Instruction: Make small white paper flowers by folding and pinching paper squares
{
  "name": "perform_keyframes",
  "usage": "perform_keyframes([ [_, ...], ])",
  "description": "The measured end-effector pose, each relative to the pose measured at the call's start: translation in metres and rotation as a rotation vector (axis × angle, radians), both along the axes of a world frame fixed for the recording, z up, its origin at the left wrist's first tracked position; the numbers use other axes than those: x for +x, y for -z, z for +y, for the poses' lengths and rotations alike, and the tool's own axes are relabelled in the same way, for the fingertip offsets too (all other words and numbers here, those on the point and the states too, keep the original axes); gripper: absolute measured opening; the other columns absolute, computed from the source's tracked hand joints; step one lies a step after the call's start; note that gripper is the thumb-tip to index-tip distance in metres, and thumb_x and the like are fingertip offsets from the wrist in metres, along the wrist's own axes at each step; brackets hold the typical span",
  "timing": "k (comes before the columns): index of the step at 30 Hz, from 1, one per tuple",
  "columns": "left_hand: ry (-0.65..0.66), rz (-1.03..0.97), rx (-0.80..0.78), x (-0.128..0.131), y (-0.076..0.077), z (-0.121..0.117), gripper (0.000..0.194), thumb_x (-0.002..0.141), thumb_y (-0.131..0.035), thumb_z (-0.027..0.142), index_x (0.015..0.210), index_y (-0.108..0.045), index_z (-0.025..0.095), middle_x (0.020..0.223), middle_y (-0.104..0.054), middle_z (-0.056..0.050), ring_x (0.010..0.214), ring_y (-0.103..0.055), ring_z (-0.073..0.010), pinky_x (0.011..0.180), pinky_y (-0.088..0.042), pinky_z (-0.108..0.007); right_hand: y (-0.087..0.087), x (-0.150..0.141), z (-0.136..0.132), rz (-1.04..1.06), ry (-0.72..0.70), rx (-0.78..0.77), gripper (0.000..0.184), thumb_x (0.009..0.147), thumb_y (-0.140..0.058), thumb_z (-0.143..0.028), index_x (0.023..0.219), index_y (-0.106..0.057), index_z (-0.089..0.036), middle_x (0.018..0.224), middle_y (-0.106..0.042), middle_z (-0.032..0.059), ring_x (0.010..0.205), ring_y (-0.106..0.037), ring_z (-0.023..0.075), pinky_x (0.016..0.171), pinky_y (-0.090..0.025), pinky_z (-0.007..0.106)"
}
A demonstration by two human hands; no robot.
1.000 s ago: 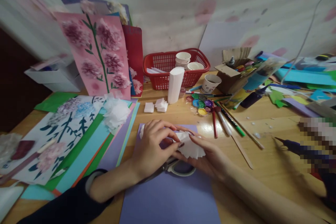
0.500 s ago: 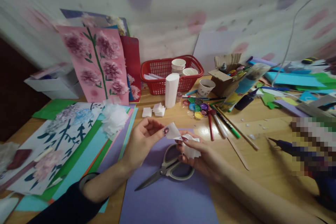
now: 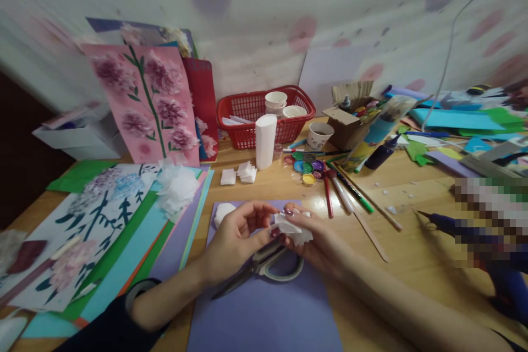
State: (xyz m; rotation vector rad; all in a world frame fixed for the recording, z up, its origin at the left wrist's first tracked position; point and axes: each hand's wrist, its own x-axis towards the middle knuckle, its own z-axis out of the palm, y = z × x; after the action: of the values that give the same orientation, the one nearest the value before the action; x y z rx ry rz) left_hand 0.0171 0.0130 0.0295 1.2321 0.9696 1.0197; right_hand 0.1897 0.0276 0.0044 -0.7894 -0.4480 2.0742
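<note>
White tissue-like sheets point(image 3: 293, 225), ruffled at the edges, are up above the far part of the purple sheet point(image 3: 268, 319)! Right hand point(image 3: 319, 235) has the bundle, grip closed, thumb pressing down on it with fingers behind. Left hand point(image 3: 243, 234) faces it, grip a loose curve, thumb and forefinger at the bundle's edge; whether they pinch a layer, I cannot tell. Down below, scissors point(image 3: 258, 269) lie on the purple sheet, blades pointing to its left side, pale handles partly covered by the hands. Tucked at the purple sheet's far left corner, a white wad point(image 3: 225, 212). Just beyond the sheet, small white squares point(image 3: 246, 172) sit in two piles on the wooden counter point(image 3: 396, 170), a white paper roll point(image 3: 265, 142) standing upright near them. Farther past the sheet: a red basket point(image 3: 239, 136) loaded with white paper cups point(image 3: 275, 101). And the lettering? One printed cup point(image 3: 320, 135), beyond the sheet's far right corner, shows dark marks, too small to read. Farther right of the sheet, a clear container point(image 3: 376, 130) wears blue and yellow; any wording there is lost in blur.
</note>
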Motion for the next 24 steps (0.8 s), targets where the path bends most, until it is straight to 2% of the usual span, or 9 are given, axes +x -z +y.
perform_keyframes([
  [3,0.035,0.036,0.055,-0.003,-0.002,0.002,0.016,0.081,-0.070,0.033,0.086,-0.071,0.018,0.082,-0.066,-0.004,0.079,-0.062,-0.0157,0.075,-0.052,-0.027,0.000,0.002,0.002,-0.016,0.045,-0.007,0.026,0.063,-0.082,-0.013,0.080,-0.063,-0.017,0.074,-0.067,-0.0019,0.063,-0.064,0.0101,0.057,-0.055,0.019],
  [8,-0.114,-0.049,0.060,-0.014,0.002,0.012,0.012,0.076,-0.076,0.030,0.079,-0.071,0.020,0.079,-0.067,-0.001,0.076,-0.061,-0.0136,0.071,-0.051,-0.024,-0.003,0.002,0.002,-0.030,-0.003,-0.016,0.036,0.062,-0.074,-0.003,0.094,-0.063,-0.017,0.079,-0.067,-0.0003,0.067,-0.066,0.0098,0.053,-0.052,0.015],
  [11,-0.169,-0.087,0.112,-0.016,0.005,0.017,0.016,0.069,-0.081,0.025,0.069,-0.067,0.018,0.074,-0.061,0.002,0.072,-0.057,-0.0109,0.069,-0.049,-0.021,-0.004,0.002,0.000,-0.029,-0.023,0.021,0.034,0.059,-0.067,0.000,0.088,-0.065,-0.017,0.075,-0.066,-0.0003,0.068,-0.065,0.0110,0.053,-0.053,0.015],
  [13,-0.164,-0.075,0.158,-0.015,0.004,0.019,0.020,0.067,-0.082,0.021,0.063,-0.063,0.017,0.072,-0.057,0.002,0.069,-0.054,-0.0098,0.066,-0.047,-0.020,-0.004,0.003,0.000,0.017,-0.020,0.084,0.024,0.057,-0.062,-0.001,0.076,-0.064,-0.016,0.067,-0.062,-0.0016,0.057,-0.059,0.0090,0.043,-0.047,0.013],
  [15,-0.133,-0.048,0.210,-0.014,0.004,0.019,0.021,0.067,-0.081,0.017,0.062,-0.061,0.016,0.072,-0.056,0.002,0.070,-0.054,-0.0102,0.067,-0.047,-0.021,-0.004,0.005,0.001,0.084,-0.056,0.134,0.014,0.057,-0.059,-0.005,0.066,-0.061,-0.016,0.058,-0.055,-0.0034,0.044,-0.045,0.0057,0.032,-0.033,0.011],
  [17,-0.092,-0.015,0.271,-0.014,0.003,0.019,0.021,0.067,-0.081,0.014,0.062,-0.061,0.016,0.073,-0.058,0.001,0.073,-0.056,-0.0110,0.070,-0.047,-0.022,-0.003,0.007,0.001,0.097,-0.134,0.148,0.002,0.065,-0.061,-0.016,0.067,-0.061,-0.016,0.051,-0.046,-0.0056,0.038,-0.031,0.0042,0.028,-0.023,0.011],
  [20,-0.046,0.047,0.346,-0.015,0.004,0.016,0.022,0.068,-0.079,0.011,0.062,-0.059,0.016,0.071,-0.059,0.001,0.071,-0.057,-0.0113,0.068,-0.046,-0.022,-0.002,0.007,-0.002,-0.044,-0.204,0.244,0.026,0.078,-0.064,-0.040,0.070,-0.062,-0.016,0.047,-0.037,-0.0084,0.035,-0.025,0.0040,0.029,-0.022,0.014],
  [24,0.008,0.164,0.390,-0.015,0.004,0.010,0.022,0.070,-0.078,0.013,0.063,-0.057,0.016,0.069,-0.059,0.001,0.066,-0.055,-0.0110,0.064,-0.044,-0.023,-0.002,0.003,-0.008,-0.270,-0.239,0.396,0.036,0.076,-0.070,-0.051,0.074,-0.057,-0.018,0.047,-0.039,-0.0102,0.035,-0.027,0.0037,0.033,-0.022,0.015],
])
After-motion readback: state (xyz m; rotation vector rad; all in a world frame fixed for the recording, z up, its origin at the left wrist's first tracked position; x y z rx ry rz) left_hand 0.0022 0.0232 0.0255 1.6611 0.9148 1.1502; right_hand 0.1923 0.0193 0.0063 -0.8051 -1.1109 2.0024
